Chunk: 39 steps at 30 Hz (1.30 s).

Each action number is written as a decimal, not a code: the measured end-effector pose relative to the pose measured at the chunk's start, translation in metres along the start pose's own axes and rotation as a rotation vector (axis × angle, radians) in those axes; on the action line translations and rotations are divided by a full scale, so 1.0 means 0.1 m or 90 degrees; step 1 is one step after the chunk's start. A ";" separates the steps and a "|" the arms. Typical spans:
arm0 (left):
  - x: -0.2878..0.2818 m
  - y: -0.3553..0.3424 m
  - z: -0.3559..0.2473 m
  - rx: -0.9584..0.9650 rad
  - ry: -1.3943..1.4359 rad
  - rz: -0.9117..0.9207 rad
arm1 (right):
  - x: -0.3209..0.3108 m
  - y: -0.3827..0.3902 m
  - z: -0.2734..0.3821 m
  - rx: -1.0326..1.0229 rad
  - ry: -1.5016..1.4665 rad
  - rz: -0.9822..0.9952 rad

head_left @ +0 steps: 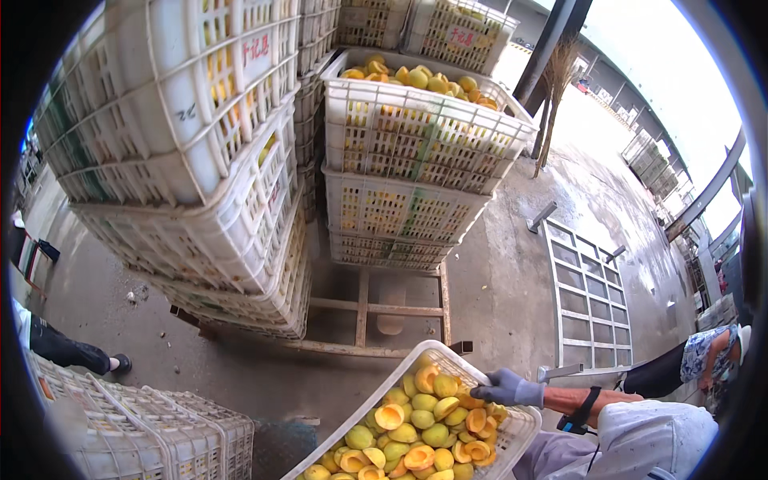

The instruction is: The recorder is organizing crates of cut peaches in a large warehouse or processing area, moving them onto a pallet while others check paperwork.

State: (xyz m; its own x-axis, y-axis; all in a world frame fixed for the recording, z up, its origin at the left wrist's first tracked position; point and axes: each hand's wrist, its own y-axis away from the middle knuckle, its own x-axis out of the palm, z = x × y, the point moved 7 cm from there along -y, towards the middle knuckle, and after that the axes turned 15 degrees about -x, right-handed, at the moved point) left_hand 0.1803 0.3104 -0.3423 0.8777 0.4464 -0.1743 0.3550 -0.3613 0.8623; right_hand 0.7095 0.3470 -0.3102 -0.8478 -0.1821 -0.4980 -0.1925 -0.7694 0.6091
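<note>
My right hand point(510, 390), in a grey glove, is closed over the far right rim of a white plastic crate point(524, 434). The crate is tilted and partly cut off by the lower edge of the view. Halved yellow stone fruit point(404, 432) with greenish skins and orange hollows fill it. A black band with a small device point(588, 410) circles my right forearm. My left hand does not show. Ahead, another crate of the same fruit point(428, 112) tops a stack. That stack stands at the back of a rusty metal frame point(364, 312).
At the left rises a taller crate stack point(160, 136), with more crates point(168, 436) at the lower left. A pale metal grid frame point(592, 296) lies on the concrete floor at right. One person point(708, 356) is at right; another's leg point(72, 344) shows at left.
</note>
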 end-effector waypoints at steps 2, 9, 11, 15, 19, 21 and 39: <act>0.64 0.27 -0.23 0.044 -0.027 0.074 | -0.54 0.37 -0.12 0.016 -0.083 -0.034; 2.20 1.78 -1.14 0.177 -0.287 0.264 | -2.35 1.48 -0.67 0.054 -0.202 -0.221; 2.42 2.24 -1.22 0.186 -0.348 0.286 | -2.81 1.69 -0.70 0.051 -0.258 -0.240; 3.39 3.00 -1.85 0.223 -0.374 0.386 | -3.79 2.02 -0.46 -0.022 -0.425 -0.324; 4.08 3.95 -2.58 0.296 -0.379 0.422 | -4.83 2.22 0.29 -0.103 -0.384 -0.428; 4.26 4.24 -2.94 0.363 -0.341 0.421 | -5.29 2.30 0.71 -0.171 -0.377 -0.484; 7.36 5.08 -7.10 0.807 -0.783 0.396 | -7.51 -0.20 2.68 -0.325 -0.432 -0.582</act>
State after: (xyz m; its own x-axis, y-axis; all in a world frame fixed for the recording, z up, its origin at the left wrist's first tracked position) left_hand 0.7787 1.0366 0.3054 0.4647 -0.5257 -0.7125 -0.5740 -0.7915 0.2096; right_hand 1.2176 0.6636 0.2167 -0.6179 0.7796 -0.1015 -0.7600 -0.6254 -0.1771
